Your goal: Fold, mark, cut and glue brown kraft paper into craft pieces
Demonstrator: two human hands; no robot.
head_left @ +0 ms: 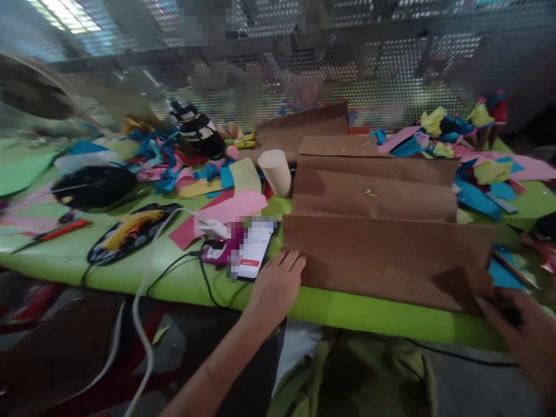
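A long sheet of brown paper [382, 258] with crosswise folds lies over the table, reaching from the front edge to the back. My left hand [278, 281] rests on its front left edge, fingers laid flat beside a lit phone [256, 249]. At the front right corner, my right hand [516, 321] pinches the paper between thumb and fingers, and that corner is lifted and bent over. Something small and dark shows within the right hand, too blurred to name.
The table [347, 310] is bright green. Colored paper scraps [486, 168] pile up at the right and back left. A pale roll [275, 171] stands beside the brown paper. Leftward lie a purple power bank [219, 252], a white cable [145, 278], a patterned dish [134, 231] and an orange-handled tool [65, 229].
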